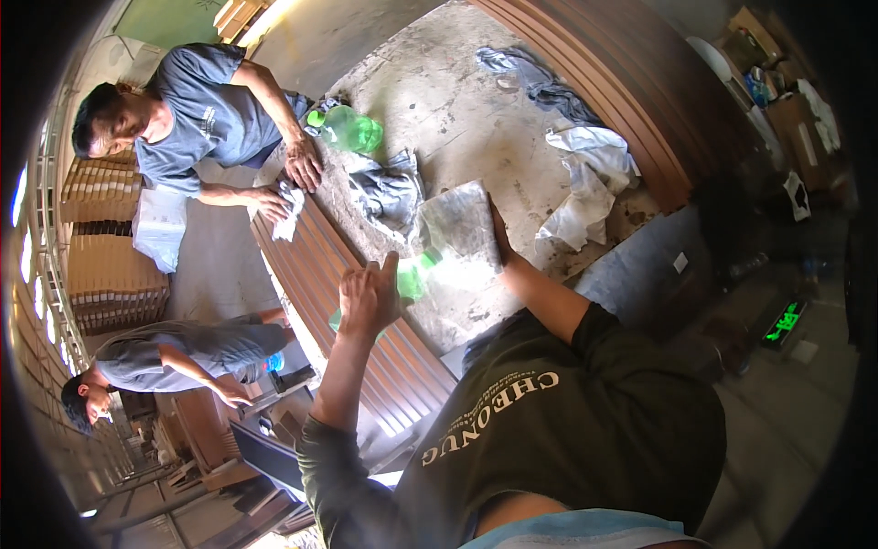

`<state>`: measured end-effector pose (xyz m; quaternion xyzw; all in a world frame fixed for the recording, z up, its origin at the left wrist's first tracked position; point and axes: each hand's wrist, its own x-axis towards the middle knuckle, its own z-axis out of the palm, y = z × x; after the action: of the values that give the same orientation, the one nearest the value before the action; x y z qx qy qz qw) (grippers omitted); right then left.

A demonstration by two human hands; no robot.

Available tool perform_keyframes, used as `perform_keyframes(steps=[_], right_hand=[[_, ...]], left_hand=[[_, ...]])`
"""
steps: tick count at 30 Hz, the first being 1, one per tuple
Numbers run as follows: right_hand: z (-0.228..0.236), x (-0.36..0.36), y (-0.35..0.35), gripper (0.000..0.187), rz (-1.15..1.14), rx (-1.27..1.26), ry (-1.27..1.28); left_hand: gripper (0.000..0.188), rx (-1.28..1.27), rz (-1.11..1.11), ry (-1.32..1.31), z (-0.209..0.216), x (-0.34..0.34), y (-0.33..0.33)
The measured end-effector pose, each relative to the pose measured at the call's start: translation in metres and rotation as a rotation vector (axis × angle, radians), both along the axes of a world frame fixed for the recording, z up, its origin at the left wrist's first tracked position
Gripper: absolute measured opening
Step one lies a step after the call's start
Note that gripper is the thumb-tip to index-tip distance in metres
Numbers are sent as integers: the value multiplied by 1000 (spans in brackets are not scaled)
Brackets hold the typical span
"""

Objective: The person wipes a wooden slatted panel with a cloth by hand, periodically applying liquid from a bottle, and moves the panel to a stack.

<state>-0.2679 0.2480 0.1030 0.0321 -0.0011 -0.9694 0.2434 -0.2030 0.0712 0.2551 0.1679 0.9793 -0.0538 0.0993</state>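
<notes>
My right hand (499, 240) grips the side of a clear, boxy plastic container (462, 220), tilted over the worktable. Bright glare washes out its lower part. Close to its left, my left hand (368, 297) is closed with one finger raised. Translucent green plastic (413, 277) shows beside and behind that hand; I cannot tell whether the fingers hold it. Long brown grooved panels (334, 284) lie under my left hand. Just beyond the container, a crumpled grey cloth (391, 192) rests on the table.
The worktable (430, 101) has a stained pale top. A clear jug with green liquid (352, 130) lies there, with white rags (585, 183) and a blue-grey cloth (540, 80) farther right. Brown panels (594, 69) line the far right edge. Across the table a person (215, 119) presses a white rag (289, 212) on the panels; another person (183, 355) stands left.
</notes>
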Motion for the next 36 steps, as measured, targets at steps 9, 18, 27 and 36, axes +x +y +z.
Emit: perform_keyframes(steps=[9,18,27,36], right_hand=[[4,3,2,59,-74,106,63],[1,4,-7,62,-58,103,161],[-4,15,-24,60,14,109,57],[-3,20,-41,54,96,98,69]], left_hand=[[58,-118,-81,-29,12,-6,4],[49,-44,-87,-42,8,-8,0],[45,-4,-94,-45,0,-4,-8],[48,-39,-26,-43,-4,7,-19]])
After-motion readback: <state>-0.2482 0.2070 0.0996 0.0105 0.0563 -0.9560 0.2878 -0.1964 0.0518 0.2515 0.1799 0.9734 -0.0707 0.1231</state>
